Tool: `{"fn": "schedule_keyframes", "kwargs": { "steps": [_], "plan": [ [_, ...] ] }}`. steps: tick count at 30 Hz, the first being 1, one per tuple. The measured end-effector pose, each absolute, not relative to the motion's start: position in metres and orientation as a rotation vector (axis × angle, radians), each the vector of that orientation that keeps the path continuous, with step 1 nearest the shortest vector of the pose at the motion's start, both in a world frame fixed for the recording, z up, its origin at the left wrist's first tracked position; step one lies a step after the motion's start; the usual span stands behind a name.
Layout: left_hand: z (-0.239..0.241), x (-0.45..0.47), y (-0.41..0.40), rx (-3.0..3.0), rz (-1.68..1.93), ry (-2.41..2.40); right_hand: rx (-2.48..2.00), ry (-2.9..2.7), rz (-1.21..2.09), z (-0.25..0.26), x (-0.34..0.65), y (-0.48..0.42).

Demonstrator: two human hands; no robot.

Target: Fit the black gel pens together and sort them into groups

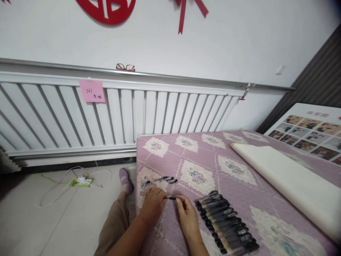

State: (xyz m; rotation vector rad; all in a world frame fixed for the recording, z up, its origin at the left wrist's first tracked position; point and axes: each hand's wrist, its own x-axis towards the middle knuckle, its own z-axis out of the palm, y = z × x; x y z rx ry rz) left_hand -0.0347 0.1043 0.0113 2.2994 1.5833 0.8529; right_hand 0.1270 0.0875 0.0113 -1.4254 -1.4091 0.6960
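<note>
Above the near left part of the purple bed cover [170, 156], my two hands meet at a slim dark pen [172, 198]. Its thin end goes into the closed fingers of my left hand [152, 207]. My right hand [188, 216] pinches the thicker black end between thumb and fingers. Just beyond my hands lie a few small black pen caps [169, 179] and a thin rod beside them. To the right of my right hand lies a row of several clear pens with black caps [226, 224], side by side. What my left fingers cover is hidden.
A rolled cream sheet [287, 181] and a photo board [306, 131] lie to the right. A white radiator [160, 110] runs along the wall, with glasses [125, 67] on its pipe. A green power strip [82, 181] with cables is on the floor at left.
</note>
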Motion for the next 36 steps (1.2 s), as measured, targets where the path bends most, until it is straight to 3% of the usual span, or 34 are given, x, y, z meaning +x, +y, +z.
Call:
{"fn": "schedule_keyframes", "kwargs": {
  "steps": [25,36],
  "plan": [
    [0.01,-0.035,0.105,2.312,0.817,1.494,-1.424,-1.456,0.664,0.015,0.125,0.087],
    [-0.002,-0.04,0.111,2.161,1.061,1.623,-1.46,-1.642,0.279,-0.007,0.12,0.109]
  ]
}}
